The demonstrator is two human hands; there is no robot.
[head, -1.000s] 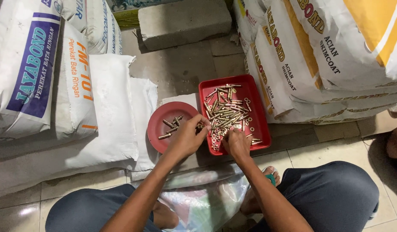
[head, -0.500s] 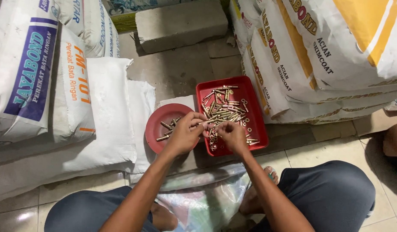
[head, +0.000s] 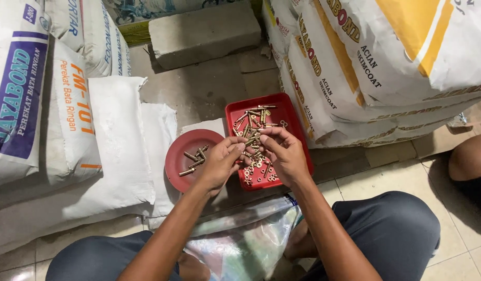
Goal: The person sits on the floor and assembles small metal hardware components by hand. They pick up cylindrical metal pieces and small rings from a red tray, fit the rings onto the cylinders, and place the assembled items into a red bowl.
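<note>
Both hands, left hand (head: 219,164) and right hand (head: 284,153), are pinching one brass-coloured metal bolt (head: 250,141) over the red rectangular plastic tray (head: 291,117). Fingers are nearly closed. A slipping grip could be dropping it among the loose washers (head: 261,171).

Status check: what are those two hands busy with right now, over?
Left hand and right hand meet over red tray, pinching a brass bolt. Few bolts on round red plate. Nothing in the way.
</note>
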